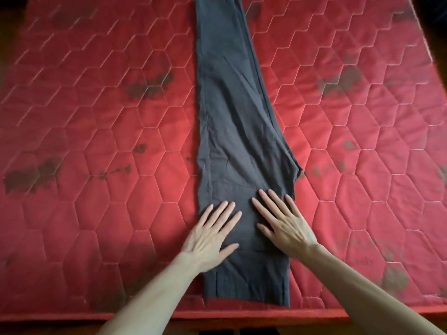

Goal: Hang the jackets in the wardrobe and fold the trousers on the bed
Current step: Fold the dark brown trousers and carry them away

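While the trousers lay flat:
Bed [96, 131]: red quilted mattress with dark stains.
Trousers [232, 112]: dark, legs stacked lengthwise.
Left hand [212, 233]: fingers straight, pressing the trousers.
Right hand [283, 223]: the same.

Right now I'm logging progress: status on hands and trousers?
Left hand and right hand flat on trousers. Trousers lengthwise on bed, legs stacked. Nothing in the way.

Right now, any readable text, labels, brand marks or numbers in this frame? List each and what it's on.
None readable.
trousers: plain dark fabric, no tag, label or print showing on the side that faces up.
mattress: red quilted hexagon stitching with dark stains only, no brand mark or lettering visible.
left hand and right hand: flat on the trousers, nothing written on them.
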